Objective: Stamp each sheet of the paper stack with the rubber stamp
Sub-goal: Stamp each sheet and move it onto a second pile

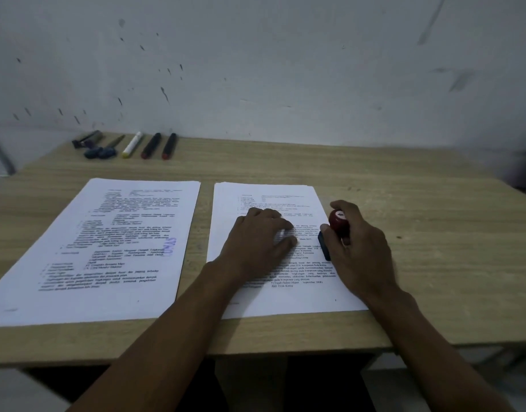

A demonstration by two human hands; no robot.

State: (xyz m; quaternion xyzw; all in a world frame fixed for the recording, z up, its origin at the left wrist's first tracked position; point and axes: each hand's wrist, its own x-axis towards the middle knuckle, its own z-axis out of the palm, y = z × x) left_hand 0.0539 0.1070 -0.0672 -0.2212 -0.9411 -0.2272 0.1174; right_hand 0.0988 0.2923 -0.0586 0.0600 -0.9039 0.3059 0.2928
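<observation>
Fingers (349, 233) grip rubber stamp (338, 224) | right stack (264, 197) edge | left hand (256, 242) flat

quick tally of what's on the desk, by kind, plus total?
Paper stacks: 2, left stack showing a blue stamp mark, right stack under the left hand
Rubber stamp: 1, in the right hand
Markers: 3, white, two black
Scissors: 1
Dark tool at far left, blurred: 1
Total: 8
</observation>
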